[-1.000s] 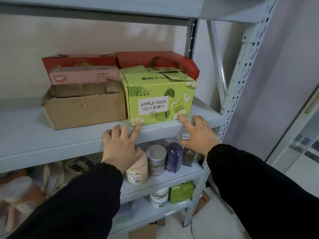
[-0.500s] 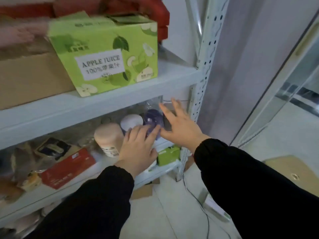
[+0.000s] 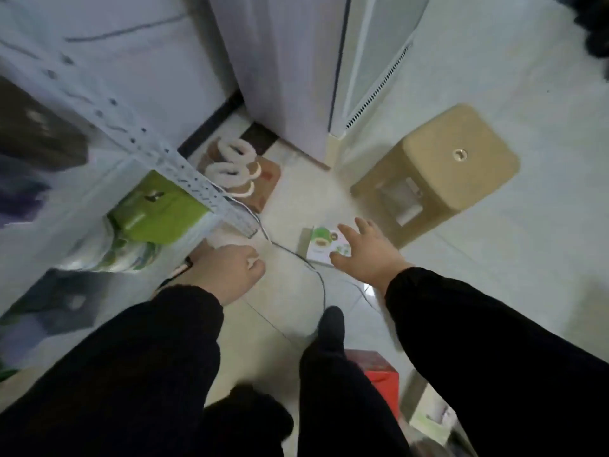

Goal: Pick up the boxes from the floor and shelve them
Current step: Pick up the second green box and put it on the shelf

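Note:
A small white and green box [image 3: 321, 244] lies flat on the pale floor beside the shelf's corner post. My right hand [image 3: 367, 250] hovers just over its right edge with fingers spread, holding nothing. My left hand [image 3: 227, 268] hangs lower left of the box, fingers loosely curled, empty. A red box [image 3: 380, 376] sits on the floor near my feet, partly hidden by my leg. Another pale box [image 3: 428, 420] shows at the bottom right, blurred.
The grey metal shelf [image 3: 184, 179] fills the left, with a green box [image 3: 158, 209] on its low level. A tan plastic stool [image 3: 441, 173] stands right of the small box. Fluffy slippers [image 3: 234, 166] rest on a brown mat. A dark cable [image 3: 296, 258] runs across the floor.
My view has swung down from the shelf with the apple juice box to the floor. Both hands have dropped from the shelf; the right now reaches over the small box.

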`<state>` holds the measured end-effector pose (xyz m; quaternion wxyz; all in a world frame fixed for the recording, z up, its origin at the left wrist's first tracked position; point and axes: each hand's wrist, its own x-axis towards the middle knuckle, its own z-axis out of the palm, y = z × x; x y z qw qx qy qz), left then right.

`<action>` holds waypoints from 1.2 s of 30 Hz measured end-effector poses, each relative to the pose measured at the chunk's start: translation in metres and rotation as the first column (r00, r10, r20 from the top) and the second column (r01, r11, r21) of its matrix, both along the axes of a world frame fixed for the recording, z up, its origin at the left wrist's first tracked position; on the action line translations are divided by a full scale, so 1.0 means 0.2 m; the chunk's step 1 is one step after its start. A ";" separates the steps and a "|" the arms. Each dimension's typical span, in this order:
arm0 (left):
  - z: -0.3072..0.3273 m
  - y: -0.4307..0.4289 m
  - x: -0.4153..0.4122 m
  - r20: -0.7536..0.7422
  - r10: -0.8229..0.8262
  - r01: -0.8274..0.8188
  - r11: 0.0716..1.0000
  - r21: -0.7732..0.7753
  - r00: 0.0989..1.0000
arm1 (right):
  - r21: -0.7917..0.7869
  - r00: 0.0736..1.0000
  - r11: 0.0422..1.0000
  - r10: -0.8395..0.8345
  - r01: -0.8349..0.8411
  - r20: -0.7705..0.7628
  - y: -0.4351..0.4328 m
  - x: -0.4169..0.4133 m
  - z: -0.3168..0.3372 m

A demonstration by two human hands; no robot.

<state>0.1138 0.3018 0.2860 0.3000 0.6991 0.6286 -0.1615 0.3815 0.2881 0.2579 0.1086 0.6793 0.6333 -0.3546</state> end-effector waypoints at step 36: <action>-2.57 0.38 0.47 0.349 0.573 -0.326 0.762 -0.559 0.741 | -0.414 0.131 0.277 -0.928 0.867 -0.348 -0.01 0.33 -2.34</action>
